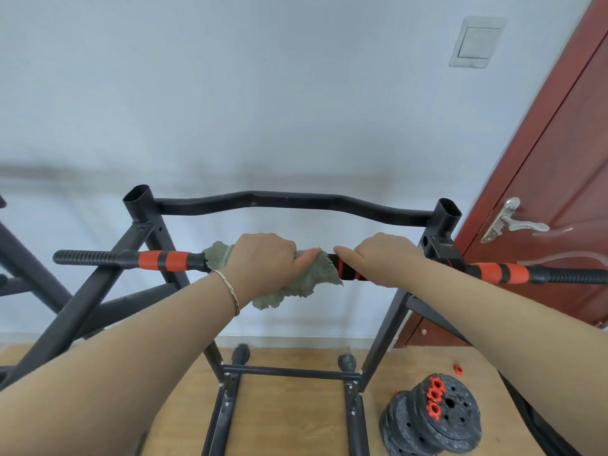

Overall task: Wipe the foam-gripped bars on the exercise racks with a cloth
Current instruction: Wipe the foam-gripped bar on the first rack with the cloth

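A black bar (164, 261) with orange and black foam grips lies across a black exercise rack (292, 204) in front of me. My left hand (263, 261) grips a green cloth (307, 279) wrapped around the middle of the bar. Cloth ends stick out to the left of the hand and hang below it. My right hand (378, 258) holds the bar just right of the cloth, over a black and red striped grip (345, 271), index finger pointing toward the cloth. Another orange foam grip (500, 272) shows further right.
A second black rack (19, 258) stands at the left edge. A stack of black weight plates (434, 422) with orange nuts lies on the wooden floor at lower right. A red-brown door (559, 192) with a metal handle is on the right; a white wall is behind.
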The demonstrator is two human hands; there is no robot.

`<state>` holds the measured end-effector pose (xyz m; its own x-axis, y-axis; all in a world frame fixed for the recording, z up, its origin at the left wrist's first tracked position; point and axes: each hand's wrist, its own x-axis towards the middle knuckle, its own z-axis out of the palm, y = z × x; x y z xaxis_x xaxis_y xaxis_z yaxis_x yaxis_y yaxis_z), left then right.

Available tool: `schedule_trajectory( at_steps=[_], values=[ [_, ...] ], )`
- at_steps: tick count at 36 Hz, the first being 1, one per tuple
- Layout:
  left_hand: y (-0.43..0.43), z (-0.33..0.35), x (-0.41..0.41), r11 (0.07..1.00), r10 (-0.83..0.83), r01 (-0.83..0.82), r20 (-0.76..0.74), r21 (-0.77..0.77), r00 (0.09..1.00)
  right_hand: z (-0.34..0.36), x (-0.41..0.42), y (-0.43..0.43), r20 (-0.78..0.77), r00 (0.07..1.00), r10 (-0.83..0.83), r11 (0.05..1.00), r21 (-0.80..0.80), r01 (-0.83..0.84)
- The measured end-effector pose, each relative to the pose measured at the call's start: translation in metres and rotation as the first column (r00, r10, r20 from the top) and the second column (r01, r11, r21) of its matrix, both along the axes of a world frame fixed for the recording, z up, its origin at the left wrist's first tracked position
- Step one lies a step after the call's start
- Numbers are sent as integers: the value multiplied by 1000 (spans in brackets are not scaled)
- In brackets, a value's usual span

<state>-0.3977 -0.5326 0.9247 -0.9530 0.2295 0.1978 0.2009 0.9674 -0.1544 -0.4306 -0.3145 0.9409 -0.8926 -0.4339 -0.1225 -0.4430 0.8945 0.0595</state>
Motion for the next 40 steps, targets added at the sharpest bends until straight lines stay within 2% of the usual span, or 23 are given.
schedule_trajectory(
  at_steps=[2,4,7,10,12,15,18,20,23,25,27,29,32,34,36,38,40],
  values=[
    [-8,0,-1,1000,-10,10,4,-1,1000,-8,6,5,-189,978,83,995,64,-72],
    [-15,1,-2,1000,1,0,5,-15,1000,-16,12,8,-325,942,79,995,85,-54],
    [-17,1,1,999,13,-14,-23,-34,1000,-24,19,8,-390,920,35,998,67,-9],
    [-10,0,5,999,39,-40,-34,-16,999,-13,11,5,-254,967,2,1000,5,-1],
    [-8,1,5,999,47,-48,-28,-15,998,-2,1,-1,-20,997,-69,996,-57,68],
    [-10,1,6,999,47,-48,-31,-16,998,4,-9,-11,252,958,-139,977,-125,175],
    [-10,1,6,999,48,-49,-33,-22,998,5,-7,-14,306,941,-147,973,-125,192],
    [-10,2,5,999,48,-49,-21,-18,999,3,-5,-12,229,966,-119,984,-104,146],
    [-14,3,4,1000,11,-11,-7,-25,1000,-4,-2,-9,6,1000,22,1000,14,-22],
    [-18,4,1,999,-15,15,13,-32,1000,-8,4,-7,-151,983,102,991,98,-87],
    [-24,5,-3,1000,-15,17,47,-24,999,-12,13,-5,-281,955,91,990,126,-58],
    [-30,5,-7,999,-16,17,55,-31,998,-19,20,-3,-369,929,25,998,70,1],
    [-30,4,-4,999,-2,3,25,-40,1000,-23,24,-1,-413,911,1,999,33,14],
    [-25,3,0,999,25,-24,24,-32,999,-15,21,-1,-313,950,-22,1000,-1,23],
    [-21,3,1,999,48,-48,25,-15,999,-2,12,-5,-81,994,-79,996,-36,76],
    [-20,2,3,998,61,-61,23,-7,998,8,5,-14,155,973,-171,979,-87,185],
    [-20,1,4,997,71,-71,8,-5,997,10,1,-27,262,932,-251,949,-120,290]
  ],
)
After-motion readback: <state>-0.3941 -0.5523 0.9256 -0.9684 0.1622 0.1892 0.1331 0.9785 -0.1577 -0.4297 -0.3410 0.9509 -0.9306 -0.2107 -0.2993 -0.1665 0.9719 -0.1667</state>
